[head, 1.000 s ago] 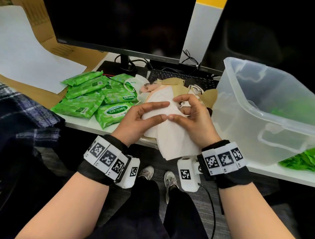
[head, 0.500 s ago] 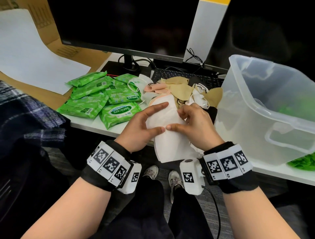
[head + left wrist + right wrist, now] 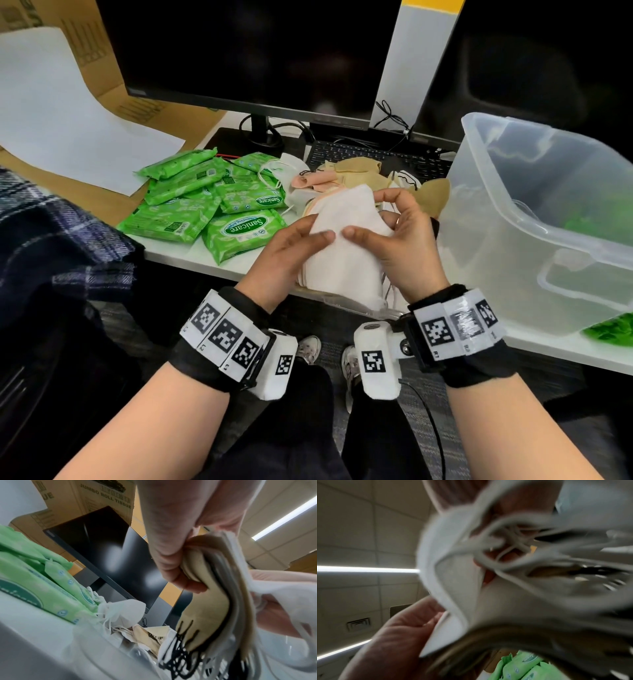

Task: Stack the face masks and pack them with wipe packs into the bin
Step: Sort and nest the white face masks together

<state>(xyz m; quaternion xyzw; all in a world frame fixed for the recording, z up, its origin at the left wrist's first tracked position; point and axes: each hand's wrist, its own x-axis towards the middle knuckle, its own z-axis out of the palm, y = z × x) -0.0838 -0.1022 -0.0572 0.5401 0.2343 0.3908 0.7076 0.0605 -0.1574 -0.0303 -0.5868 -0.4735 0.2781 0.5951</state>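
One stack of face masks [image 3: 342, 240], long axis running away from me, tilted up off the desk edge; half a second earlier I had it lower. My left hand [image 3: 287, 257] and right hand [image 3: 400, 240] gripped it, fingers curled.

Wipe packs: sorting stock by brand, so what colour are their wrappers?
Bright green wipe packs, with a white-lettered oval logo; clearest in the head view.

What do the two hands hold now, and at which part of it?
Both hold the stack of face masks. The left hand grips its left edge, thumb on top. The right hand holds its right edge, near the ear loops.
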